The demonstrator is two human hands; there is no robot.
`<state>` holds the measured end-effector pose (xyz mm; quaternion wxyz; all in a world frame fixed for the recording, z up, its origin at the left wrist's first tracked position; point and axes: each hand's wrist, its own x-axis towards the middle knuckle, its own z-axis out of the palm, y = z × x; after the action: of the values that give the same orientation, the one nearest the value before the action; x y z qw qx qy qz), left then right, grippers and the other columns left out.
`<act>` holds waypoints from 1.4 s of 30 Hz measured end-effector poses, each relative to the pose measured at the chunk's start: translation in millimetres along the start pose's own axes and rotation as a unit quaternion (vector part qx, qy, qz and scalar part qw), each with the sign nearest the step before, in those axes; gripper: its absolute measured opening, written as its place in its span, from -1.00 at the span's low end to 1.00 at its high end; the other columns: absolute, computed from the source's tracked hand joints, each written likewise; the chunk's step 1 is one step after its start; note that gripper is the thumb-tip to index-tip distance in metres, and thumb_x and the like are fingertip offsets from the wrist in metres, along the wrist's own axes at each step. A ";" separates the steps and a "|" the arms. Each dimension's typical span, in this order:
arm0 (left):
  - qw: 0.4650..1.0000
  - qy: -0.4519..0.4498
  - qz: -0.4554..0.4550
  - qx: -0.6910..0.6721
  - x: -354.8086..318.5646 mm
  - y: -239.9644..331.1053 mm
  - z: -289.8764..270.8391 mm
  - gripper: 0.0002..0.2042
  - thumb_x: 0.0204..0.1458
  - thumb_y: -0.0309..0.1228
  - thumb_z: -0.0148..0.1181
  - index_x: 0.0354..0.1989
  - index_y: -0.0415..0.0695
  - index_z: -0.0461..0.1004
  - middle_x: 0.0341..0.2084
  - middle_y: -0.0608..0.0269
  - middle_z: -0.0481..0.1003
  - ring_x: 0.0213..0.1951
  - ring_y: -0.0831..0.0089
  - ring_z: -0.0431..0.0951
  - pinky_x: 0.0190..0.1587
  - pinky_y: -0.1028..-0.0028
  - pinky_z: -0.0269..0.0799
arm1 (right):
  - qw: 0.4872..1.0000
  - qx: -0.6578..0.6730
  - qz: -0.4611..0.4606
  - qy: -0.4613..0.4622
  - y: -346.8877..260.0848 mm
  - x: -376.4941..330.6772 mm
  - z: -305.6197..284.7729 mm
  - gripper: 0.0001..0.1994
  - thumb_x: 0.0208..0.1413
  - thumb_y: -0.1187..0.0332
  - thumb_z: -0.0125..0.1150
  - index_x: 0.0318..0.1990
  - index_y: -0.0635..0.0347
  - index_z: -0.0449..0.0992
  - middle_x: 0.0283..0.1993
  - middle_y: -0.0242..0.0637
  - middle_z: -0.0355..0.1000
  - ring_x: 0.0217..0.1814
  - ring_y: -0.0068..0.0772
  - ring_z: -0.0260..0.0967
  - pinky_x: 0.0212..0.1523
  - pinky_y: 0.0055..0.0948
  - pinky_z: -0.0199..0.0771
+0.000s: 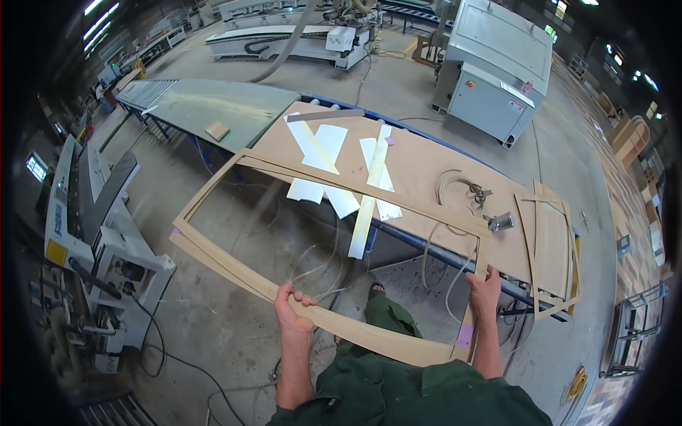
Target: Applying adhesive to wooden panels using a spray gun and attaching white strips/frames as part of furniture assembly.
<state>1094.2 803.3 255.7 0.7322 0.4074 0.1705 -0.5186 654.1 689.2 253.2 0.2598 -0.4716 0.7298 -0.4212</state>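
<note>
A large rectangular wooden frame [362, 332] is held tilted in front of my body, its far side reaching over the edge of the work table. Doubled edges at its left and far sides suggest two thin frames lying together. My left hand [293, 309] is closed around the near rail, around its middle. At the right short side, my right hand [485, 292] grips the rail near a pink tag [464, 335]. Just beyond that hand, a grey metal tool with a cylindrical end [501, 221] lies on the brown board-topped table [419, 177].
White sheets with yellow strips [323, 153] and a coiled hose [446, 186] lie on the table. More narrow wooden frames [554, 248] rest at its right end. A green-topped table [213, 99] adjoins on the left. Machines [106, 270] stand left; a grey cabinet [490, 99] stands behind.
</note>
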 end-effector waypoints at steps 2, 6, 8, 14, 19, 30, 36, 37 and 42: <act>1.000 0.002 -0.013 0.012 24.4 3.1 15.6 -0.74 0.10 -0.28 0.26 -0.49 0.05 0.26 -0.67 0.40 0.28 -0.64 0.42 0.30 -0.46 0.27 0.37 | 1.000 -0.011 0.011 0.004 2.7 6.2 7.9 -0.43 -0.12 0.41 0.44 0.12 0.39 0.46 -0.11 -0.15 0.57 -0.12 -0.36 0.53 -0.03 -0.40 0.50; 0.998 0.001 -0.051 0.040 84.8 -3.1 48.5 -0.74 0.08 -0.30 0.28 -0.49 0.06 0.28 -0.68 0.40 0.30 -0.64 0.42 0.32 -0.45 0.28 0.38 | 0.998 -0.023 0.051 0.016 3.3 28.1 30.4 -0.42 -0.12 0.44 0.44 0.12 0.41 0.46 -0.09 -0.13 0.57 -0.08 -0.31 0.53 -0.01 -0.38 0.50; 0.997 -0.007 -0.058 0.049 114.3 -8.5 71.8 -0.75 0.07 -0.30 0.29 -0.49 0.06 0.29 -0.68 0.40 0.31 -0.63 0.42 0.33 -0.45 0.28 0.39 | 0.997 -0.014 0.070 0.018 8.9 48.5 44.0 -0.42 -0.13 0.45 0.43 0.13 0.42 0.45 -0.07 -0.11 0.57 -0.06 -0.30 0.53 -0.01 -0.37 0.50; 0.990 0.009 -0.072 0.124 191.3 -22.8 140.3 -0.77 0.06 -0.31 0.30 -0.48 0.05 0.32 -0.67 0.41 0.32 -0.63 0.42 0.35 -0.44 0.28 0.40 | 0.995 -0.006 0.050 0.085 41.3 106.7 83.5 -0.40 -0.13 0.48 0.42 0.14 0.46 0.42 -0.01 -0.06 0.55 -0.03 -0.28 0.53 0.02 -0.37 0.49; 0.985 0.013 -0.102 0.140 256.0 -18.9 176.6 -0.77 0.06 -0.35 0.31 -0.48 0.05 0.33 -0.67 0.41 0.32 -0.62 0.42 0.35 -0.45 0.29 0.39 | 0.992 -0.006 0.084 0.099 31.7 134.6 120.7 -0.39 -0.14 0.49 0.41 0.15 0.47 0.41 0.00 -0.02 0.55 -0.02 -0.25 0.54 0.05 -0.37 0.48; 0.970 0.006 -0.137 0.200 414.2 2.3 175.0 -0.84 0.11 -0.32 0.31 -0.38 0.01 0.41 -0.64 0.41 0.38 -0.60 0.41 0.38 -0.44 0.31 0.41 | 0.980 -0.028 0.149 0.131 21.0 129.5 244.6 -0.27 -0.08 0.37 0.44 0.28 0.49 0.34 0.21 0.14 0.43 0.25 0.04 0.42 0.28 -0.22 0.37; 0.937 0.026 -0.205 0.282 488.1 7.4 120.8 -0.77 0.05 -0.20 0.37 -0.31 -0.01 0.46 -0.57 0.26 0.47 -0.49 0.33 0.54 -0.41 0.20 0.52 | 0.972 -0.095 0.151 0.155 26.8 128.9 313.0 -0.27 -0.04 0.32 0.42 0.30 0.47 0.33 0.23 0.15 0.42 0.28 0.07 0.40 0.32 -0.17 0.33; 0.901 0.082 -0.177 0.387 489.0 2.1 134.2 -0.71 0.03 -0.14 0.38 -0.27 -0.05 0.48 -0.52 0.18 0.51 -0.48 0.29 0.57 -0.43 0.15 0.56 | 0.963 -0.132 0.157 0.172 37.6 125.2 316.8 -0.27 -0.03 0.29 0.42 0.30 0.46 0.34 0.24 0.16 0.41 0.30 0.08 0.39 0.33 -0.15 0.32; 0.773 0.063 -0.212 0.594 536.0 25.4 128.6 -0.50 0.02 0.04 0.32 -0.26 -0.26 0.51 -0.53 0.04 0.55 -0.62 0.21 0.56 -0.57 0.11 0.57 | 0.942 -0.240 0.235 0.004 58.0 181.6 361.6 -0.13 0.01 0.02 0.39 0.38 0.44 0.25 0.38 0.25 0.28 0.46 0.17 0.21 0.44 -0.12 0.21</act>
<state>1311.3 374.5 -15.4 0.2034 0.7470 -0.0439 -0.6314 831.3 402.4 22.1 0.2274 -0.3337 0.9004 -0.1621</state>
